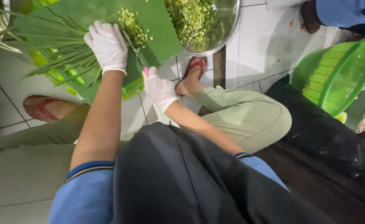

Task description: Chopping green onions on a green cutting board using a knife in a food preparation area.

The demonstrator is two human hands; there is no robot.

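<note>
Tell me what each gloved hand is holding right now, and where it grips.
The right hand holds a knife by its pink handle. The left hand presses down on the bunch of green stalks on the cutting board, near their cut ends.

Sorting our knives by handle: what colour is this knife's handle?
Pink, peeking from the gloved right hand; head view.
</note>
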